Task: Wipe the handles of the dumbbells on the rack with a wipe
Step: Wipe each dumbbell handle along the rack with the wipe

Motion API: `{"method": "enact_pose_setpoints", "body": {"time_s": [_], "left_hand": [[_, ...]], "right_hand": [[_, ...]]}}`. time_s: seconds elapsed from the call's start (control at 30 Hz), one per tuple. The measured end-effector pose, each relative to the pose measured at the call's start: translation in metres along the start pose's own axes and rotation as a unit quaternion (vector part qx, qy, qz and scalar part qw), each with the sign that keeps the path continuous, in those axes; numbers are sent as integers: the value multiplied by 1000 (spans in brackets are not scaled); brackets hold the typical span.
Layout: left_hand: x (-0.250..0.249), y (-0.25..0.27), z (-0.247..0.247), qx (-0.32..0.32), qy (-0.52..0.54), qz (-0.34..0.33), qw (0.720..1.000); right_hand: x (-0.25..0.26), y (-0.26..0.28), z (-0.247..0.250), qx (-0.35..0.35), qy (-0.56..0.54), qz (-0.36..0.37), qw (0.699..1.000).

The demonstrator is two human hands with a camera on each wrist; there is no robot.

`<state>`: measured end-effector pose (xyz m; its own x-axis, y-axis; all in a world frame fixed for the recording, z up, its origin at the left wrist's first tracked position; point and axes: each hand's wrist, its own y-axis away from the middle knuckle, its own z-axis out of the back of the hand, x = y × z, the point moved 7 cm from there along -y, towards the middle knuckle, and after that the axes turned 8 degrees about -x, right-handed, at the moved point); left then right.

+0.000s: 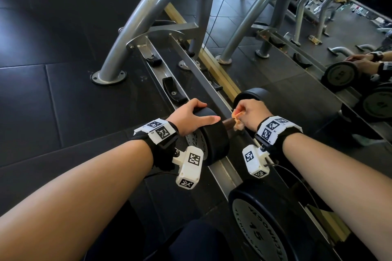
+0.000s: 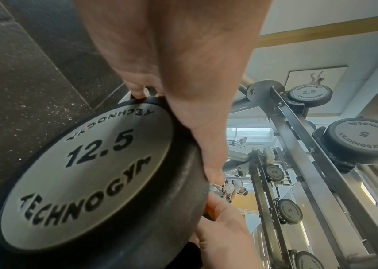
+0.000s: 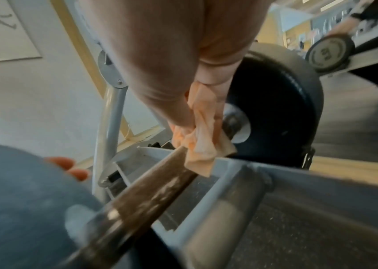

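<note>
A black 12.5 dumbbell (image 1: 214, 140) lies across the low rack rails (image 1: 220, 167), its plate (image 2: 86, 174) facing me. My left hand (image 1: 191, 116) rests on top of its near head, fingers curled over the rim (image 2: 137, 91) and thumb lying along the edge. My right hand (image 1: 250, 114) grips an orange wipe (image 1: 237, 121) wrapped on the dark handle (image 1: 228, 122) close to the far head (image 1: 252, 95). In the right wrist view the wipe (image 3: 201, 142) bunches around the handle (image 3: 151, 191) just short of the far head (image 3: 287, 112). The left fingertips (image 3: 73, 169) show over the near head.
A 15 dumbbell (image 1: 261, 224) sits on the rack nearer to me. Empty black cradles (image 1: 171, 89) run along the rail beyond. Grey rack legs (image 1: 131, 34) rise at the left, and a mirror (image 1: 297, 48) stands right behind. Higher shelves hold 2.5 (image 2: 310, 94) and 5 (image 2: 365, 138) dumbbells.
</note>
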<state>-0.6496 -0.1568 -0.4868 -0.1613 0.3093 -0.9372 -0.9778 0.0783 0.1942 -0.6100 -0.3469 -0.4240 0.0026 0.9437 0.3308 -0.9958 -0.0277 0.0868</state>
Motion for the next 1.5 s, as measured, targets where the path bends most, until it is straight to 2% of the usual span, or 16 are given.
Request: {"method": "enact_pose_setpoints", "body": {"time_s": [0.13,0.2,0.27,0.37,0.5,0.63,0.83,0.9,1.0,1.07,1.13,1.23,1.37,1.5], "left_hand": [[-1,0,0,-6,-5,-6,1000],[-2,1,0,-6,-7,-4,1000],[-3,1,1,-1,-7,-2,1000],[-3,2,1,6,-2,-2,1000],[-2,1,1,4,2,-2,1000],[0,-1,1,3,4,2,1000],[3,-3,-1,-3,-7,13,1000],[1,-3,0,10,-23,31,999],[-12,2,3,33,-72,89,993],[-31,9,7,36,-173,103,979],[-61,22,13,42,-281,91,955],[-119,53,17,100,-353,77,927],[-223,109,18,162,-389,18,907],[-338,163,9,174,-347,-27,921]], "right_hand": [[24,12,-24,96,-5,76,992],[27,13,-23,104,23,91,990],[23,7,-16,87,35,77,993],[5,-3,-3,55,52,13,997],[-5,-9,9,18,73,-12,997],[-1,-5,1,26,52,-15,998],[12,7,-13,113,-25,10,993],[14,11,-5,115,-60,11,991],[6,22,15,93,-78,-32,992],[-1,38,31,81,-110,-82,987],[-9,58,53,60,-188,-151,969],[-9,95,99,30,-252,-206,945],[2,160,180,-10,-233,-206,950],[4,235,270,-23,-257,-234,937]]}}
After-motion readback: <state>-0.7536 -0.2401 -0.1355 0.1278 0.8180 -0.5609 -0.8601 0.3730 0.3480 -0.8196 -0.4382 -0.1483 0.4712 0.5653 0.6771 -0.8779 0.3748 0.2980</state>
